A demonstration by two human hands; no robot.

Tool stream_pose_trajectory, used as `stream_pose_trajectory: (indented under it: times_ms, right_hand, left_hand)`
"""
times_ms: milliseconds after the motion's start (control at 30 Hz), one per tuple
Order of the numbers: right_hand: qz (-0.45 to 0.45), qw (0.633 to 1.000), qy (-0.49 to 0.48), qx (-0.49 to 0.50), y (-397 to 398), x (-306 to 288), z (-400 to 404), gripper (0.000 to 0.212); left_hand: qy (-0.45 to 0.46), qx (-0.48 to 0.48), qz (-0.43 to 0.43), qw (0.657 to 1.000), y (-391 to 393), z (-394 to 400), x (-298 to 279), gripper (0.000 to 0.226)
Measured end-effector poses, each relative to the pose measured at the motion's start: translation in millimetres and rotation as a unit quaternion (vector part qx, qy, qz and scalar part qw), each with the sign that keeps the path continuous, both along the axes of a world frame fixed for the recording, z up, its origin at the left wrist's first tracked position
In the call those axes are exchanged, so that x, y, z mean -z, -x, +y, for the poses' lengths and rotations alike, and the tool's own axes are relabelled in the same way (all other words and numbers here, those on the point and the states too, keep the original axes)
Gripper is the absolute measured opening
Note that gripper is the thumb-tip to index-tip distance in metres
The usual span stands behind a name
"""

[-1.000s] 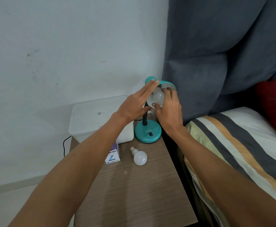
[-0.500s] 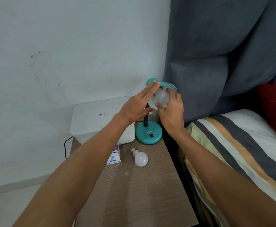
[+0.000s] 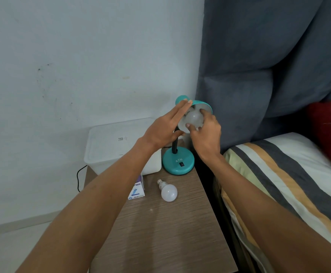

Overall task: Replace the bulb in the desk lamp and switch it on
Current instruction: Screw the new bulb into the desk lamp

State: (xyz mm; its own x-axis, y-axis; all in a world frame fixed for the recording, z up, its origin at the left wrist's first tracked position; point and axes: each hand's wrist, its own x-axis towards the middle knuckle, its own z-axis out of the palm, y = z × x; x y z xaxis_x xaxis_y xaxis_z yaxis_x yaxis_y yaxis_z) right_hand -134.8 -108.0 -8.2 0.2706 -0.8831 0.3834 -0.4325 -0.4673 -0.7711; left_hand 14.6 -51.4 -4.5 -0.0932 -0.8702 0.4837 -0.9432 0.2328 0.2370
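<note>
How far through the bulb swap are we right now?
Looks done: one bulb lies loose on the nightstand beside its box. Whether it is the old or the new one, I cannot tell. In hand: the right hand grips the bulb in the shade while the left hand steadies the lamp shade. Left: the switch on the base; the lamp is unlit.

Bare tabletop (image 3: 160, 233) before spare bulb (image 3: 169, 192), carton (image 3: 137, 190).
</note>
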Motion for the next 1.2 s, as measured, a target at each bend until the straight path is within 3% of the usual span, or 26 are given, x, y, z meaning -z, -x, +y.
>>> stream_pose_trajectory:
  times_ms: [167, 367, 567, 800, 867, 1033, 1200]
  right_hand:
    - [-0.010, 0.998, -0.056, 0.042, -3, -7, -3, 0.048]
    - [0.024, 0.997, 0.072, -0.024, -1, 0, 4, 0.055]
    - [-0.015, 0.999, -0.028, 0.003, -3, -4, -2, 0.052]
    - [0.071, 0.990, 0.121, -0.027, -1, 4, 0, 0.059]
    - [0.089, 0.989, 0.110, -0.032, 0, 6, -2, 0.065]
    - [-0.002, 1.000, -0.007, -0.003, -2, 1, -2, 0.051]
    - [0.024, 0.996, 0.087, -0.026, 3, 2, 0, 0.048]
  left_hand:
    - [0.003, -0.004, -0.010, 1.000, -2, 0, -1, 0.093]
    - [0.001, -0.002, -0.007, 1.000, -2, 0, 2, 0.093]
    - [0.000, -0.007, -0.010, 1.000, -3, 0, 0, 0.095]
    - [0.001, -0.005, -0.013, 1.000, -2, 0, 1, 0.098]
    - [0.000, -0.004, -0.009, 1.000, -3, 0, 1, 0.098]
    - [0.005, -0.002, -0.006, 1.000, -2, 1, 1, 0.092]
    - [0.005, 0.004, -0.011, 1.000, -2, 1, -1, 0.092]
